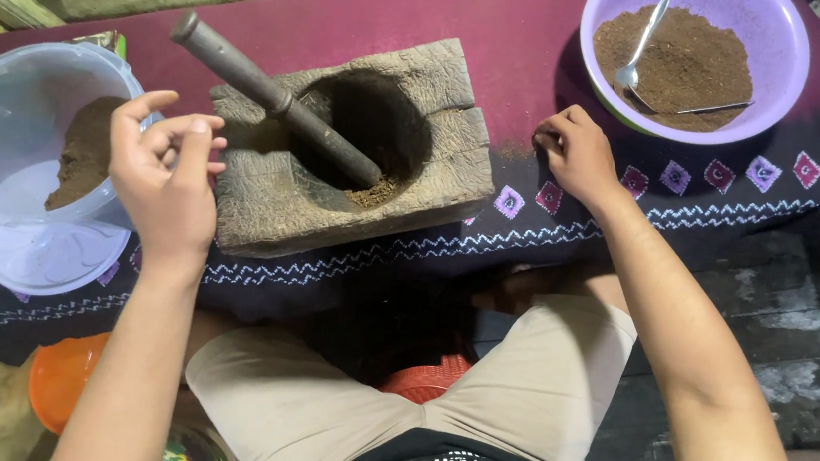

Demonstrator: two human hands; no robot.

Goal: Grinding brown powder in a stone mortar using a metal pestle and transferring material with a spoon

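A rough wooden mortar block (262, 201) sits on a maroon cloth, with a dark metal pestle (272, 97) leaning in its round hollow over a little brown powder. My left hand (167, 177) hovers at the block's left edge, fingers curled loosely and holding nothing. Just behind it stands a clear plastic tub (10, 122) tilted on its side with brown powder inside. My right hand (578, 154) rests on the cloth to the right of the block, fingertips pinched down at some spilled powder.
A purple bowl (782, 66) of brown powder with two spoons (642, 42) stands at the back right. A white lid (46, 261) lies under the tub. The cloth (509, 30) has an embroidered front edge. An orange bowl (55, 377) sits on the floor at lower left.
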